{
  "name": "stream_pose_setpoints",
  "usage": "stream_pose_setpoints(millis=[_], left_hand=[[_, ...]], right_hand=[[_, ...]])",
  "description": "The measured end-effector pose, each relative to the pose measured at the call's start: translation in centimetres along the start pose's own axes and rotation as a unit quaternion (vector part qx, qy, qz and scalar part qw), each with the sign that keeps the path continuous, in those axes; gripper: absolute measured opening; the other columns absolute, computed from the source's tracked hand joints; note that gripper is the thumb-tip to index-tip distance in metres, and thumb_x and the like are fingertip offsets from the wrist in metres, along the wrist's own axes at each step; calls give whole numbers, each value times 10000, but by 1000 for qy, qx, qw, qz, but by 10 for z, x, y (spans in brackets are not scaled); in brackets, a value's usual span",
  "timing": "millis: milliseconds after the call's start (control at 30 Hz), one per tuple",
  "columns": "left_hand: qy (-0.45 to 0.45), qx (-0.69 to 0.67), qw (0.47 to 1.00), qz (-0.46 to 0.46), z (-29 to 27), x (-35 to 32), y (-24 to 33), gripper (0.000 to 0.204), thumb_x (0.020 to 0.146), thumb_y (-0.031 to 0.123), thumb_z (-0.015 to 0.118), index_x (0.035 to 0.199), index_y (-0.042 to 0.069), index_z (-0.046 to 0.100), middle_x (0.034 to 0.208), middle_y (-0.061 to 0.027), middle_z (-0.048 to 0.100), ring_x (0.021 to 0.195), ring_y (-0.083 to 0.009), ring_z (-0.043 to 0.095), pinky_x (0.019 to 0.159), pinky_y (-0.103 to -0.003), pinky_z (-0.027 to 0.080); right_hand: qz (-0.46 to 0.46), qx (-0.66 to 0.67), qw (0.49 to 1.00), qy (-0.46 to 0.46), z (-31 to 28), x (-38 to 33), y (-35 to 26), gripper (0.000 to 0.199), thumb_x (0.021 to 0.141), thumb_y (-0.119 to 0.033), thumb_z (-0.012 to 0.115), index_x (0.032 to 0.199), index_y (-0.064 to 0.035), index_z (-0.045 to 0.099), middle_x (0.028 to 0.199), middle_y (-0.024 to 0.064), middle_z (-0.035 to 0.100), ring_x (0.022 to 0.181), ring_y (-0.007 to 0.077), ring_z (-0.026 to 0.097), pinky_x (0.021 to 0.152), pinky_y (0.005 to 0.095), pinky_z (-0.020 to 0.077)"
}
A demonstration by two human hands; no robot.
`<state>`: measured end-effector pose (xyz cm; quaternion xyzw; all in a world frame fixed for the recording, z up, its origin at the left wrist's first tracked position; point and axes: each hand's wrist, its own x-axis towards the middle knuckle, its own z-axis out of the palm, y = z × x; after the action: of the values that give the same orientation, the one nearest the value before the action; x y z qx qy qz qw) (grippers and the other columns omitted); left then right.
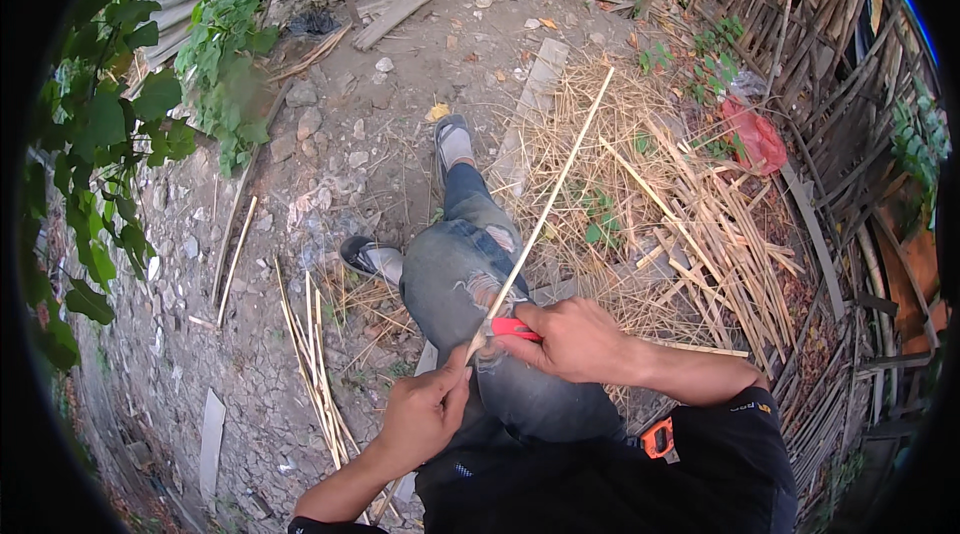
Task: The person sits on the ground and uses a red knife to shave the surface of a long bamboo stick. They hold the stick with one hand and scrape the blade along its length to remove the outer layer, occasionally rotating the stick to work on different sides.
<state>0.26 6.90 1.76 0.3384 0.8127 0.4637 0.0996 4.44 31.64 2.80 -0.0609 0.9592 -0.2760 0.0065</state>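
A long, pale bamboo strip (560, 179) slants across my knee, its far end pointing up and away to the right. My left hand (425, 416) pinches its near end between thumb and fingers. My right hand (578, 342) is closed around a knife with a red handle (517, 329), held against the strip just above my left fingertips. The knife's blade is mostly hidden at the contact with the strip. My legs, in worn and torn jeans (440, 274), lie beneath both hands.
Many split strips (710, 254) lie over shavings on the right, near a red plastic bag (752, 137). More strips (318, 364) lie on the left. A stick fence (830, 64) borders the right; leafy branches (110, 124) hang at left. Boards (408, 11) lie on the stony ground.
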Motion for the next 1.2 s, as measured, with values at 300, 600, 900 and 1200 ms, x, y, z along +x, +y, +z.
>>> stream_pose_setpoints(millis=[300,600,900,1200], left_hand=[[-25,32,999,17,-8,-18,-12,413,909,16,691,1319,-22,650,650,-141,612,533,-266,634,521,-367,493],[-57,-14,996,-63,-20,-36,-13,366,948,5,678,1310,-43,661,588,-85,538,509,-91,495,515,-265,412],[-33,-12,999,-8,-12,-23,-15,391,934,29,693,1321,-16,657,652,-146,611,521,-199,612,536,-310,481],[-54,76,996,11,-20,-30,-17,410,897,5,698,1305,-19,662,668,-140,635,539,-260,639,539,-359,506]], right_hand=[[165,0,966,200,-36,32,70,447,1037,-393,606,859,16,640,558,167,551,478,309,580,510,442,443],[230,69,896,375,-100,20,179,567,1066,-460,537,772,18,613,532,86,441,516,163,396,507,373,328],[75,32,990,112,-38,3,33,434,993,-419,640,859,-8,686,574,201,604,559,429,637,567,511,499],[187,44,973,131,-75,47,82,531,1030,-458,585,830,23,689,597,199,602,554,357,611,583,467,477]])
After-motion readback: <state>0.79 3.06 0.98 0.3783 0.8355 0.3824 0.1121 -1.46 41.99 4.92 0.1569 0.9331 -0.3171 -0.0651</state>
